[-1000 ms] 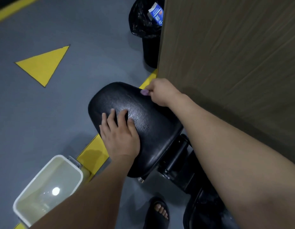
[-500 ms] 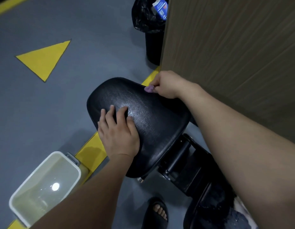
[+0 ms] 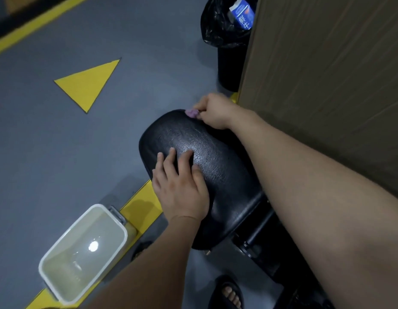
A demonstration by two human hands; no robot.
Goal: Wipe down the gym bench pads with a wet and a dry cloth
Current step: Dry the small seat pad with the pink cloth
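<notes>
So, right hand (image 3: 212,111): fingers curled, pinching a small purple cloth (image 3: 191,113) at the far edge of the pad (image 3: 215,152), centre of frame.
Left hand (image 3: 180,188): flat, fingers straight and slightly spread, resting on the pad, holding nothing.
Pad: one, black, rounded oval, glossy pebbled skin.
Tub (image 3: 82,253): one, white plastic, rounded rectangle, water inside, lower left.
Bin (image 3: 227,36): one, black bag liner, blue carton (image 3: 242,12) inside, top.
Triangle (image 3: 88,83): one, yellow, on grey floor (image 3: 48,152), upper left.
Panel (image 3: 327,74): wood-grain, right.
</notes>
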